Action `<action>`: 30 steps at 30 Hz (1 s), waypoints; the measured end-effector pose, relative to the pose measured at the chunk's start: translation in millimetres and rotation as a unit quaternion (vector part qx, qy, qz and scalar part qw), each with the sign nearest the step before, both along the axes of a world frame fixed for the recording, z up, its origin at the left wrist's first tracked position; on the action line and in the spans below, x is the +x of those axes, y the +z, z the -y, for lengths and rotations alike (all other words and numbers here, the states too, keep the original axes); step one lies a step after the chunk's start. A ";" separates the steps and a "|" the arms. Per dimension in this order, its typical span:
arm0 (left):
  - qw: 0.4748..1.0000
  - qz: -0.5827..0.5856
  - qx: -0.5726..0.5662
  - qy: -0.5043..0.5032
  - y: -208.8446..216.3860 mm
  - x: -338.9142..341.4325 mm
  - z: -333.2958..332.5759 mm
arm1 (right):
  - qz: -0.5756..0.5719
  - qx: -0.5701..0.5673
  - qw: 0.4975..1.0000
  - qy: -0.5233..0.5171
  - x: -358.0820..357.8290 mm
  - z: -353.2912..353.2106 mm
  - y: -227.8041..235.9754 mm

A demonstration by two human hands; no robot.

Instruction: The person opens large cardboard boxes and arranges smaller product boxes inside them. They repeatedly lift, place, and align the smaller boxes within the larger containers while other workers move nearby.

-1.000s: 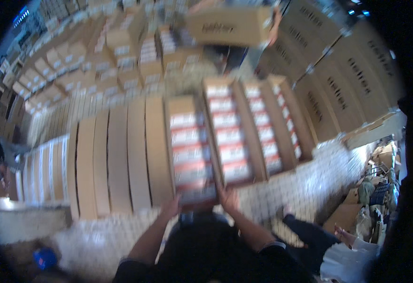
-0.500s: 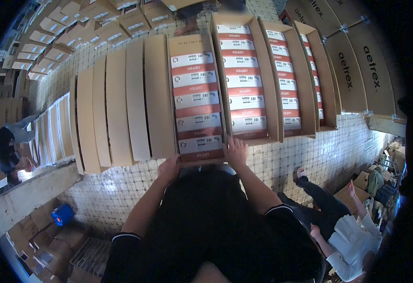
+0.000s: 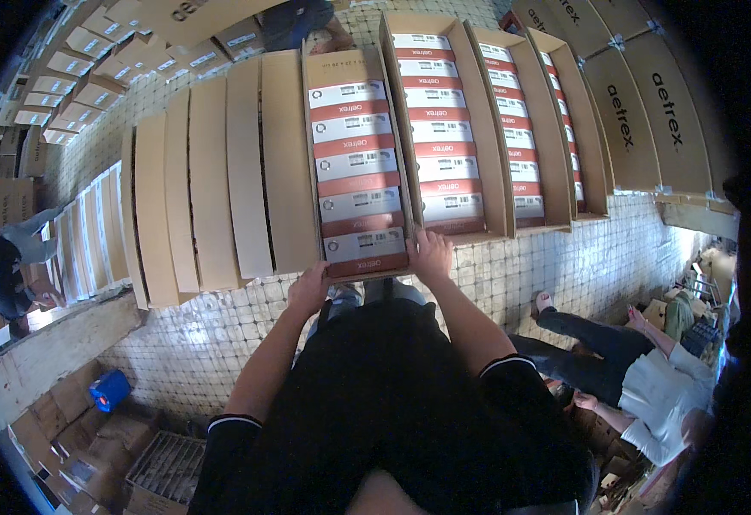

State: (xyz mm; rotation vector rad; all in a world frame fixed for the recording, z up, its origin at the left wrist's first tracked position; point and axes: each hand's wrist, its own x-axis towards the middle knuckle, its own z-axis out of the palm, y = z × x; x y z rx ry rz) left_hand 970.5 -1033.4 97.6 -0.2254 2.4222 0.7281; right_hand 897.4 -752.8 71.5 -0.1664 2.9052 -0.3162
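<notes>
In front of me stands a long open carton holding a row of white-and-red shoe boxes. My left hand is closed on its near left corner. My right hand grips the near right corner, fingers curled over the edge. Immediately right is a second open carton with a similar row of boxes, and its near end is beside my right hand. Left of the carton, a closed brown carton stands in a row of several others.
More open filled cartons and tall stacked cartons stand to the right. A person in a light shirt is at lower right, another person at far left. A blue container lies near a ledge. Tiled floor surrounds me.
My hands stay on the carton's near corners; a little more floor shows between it and my body. At the top, a large brown carton and another person have come further into view.
</notes>
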 end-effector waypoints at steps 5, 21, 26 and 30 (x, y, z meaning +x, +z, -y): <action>0.999 0.025 -0.016 -0.024 7.2 -3.7 2.9 | -0.009 0.043 0.999 -0.006 14.5 7.7 8.4; 1.000 0.024 0.007 -0.016 0.1 5.4 8.1 | 0.273 -0.117 0.924 -0.243 149.2 -40.8 -26.1; 0.999 0.031 0.032 -0.022 1.8 1.7 10.1 | 0.345 -0.121 0.892 -0.265 209.2 -83.6 -65.3; 0.999 0.004 0.015 -0.035 -1.8 1.7 10.8 | 0.330 -0.095 0.911 -0.229 223.7 -90.9 -81.4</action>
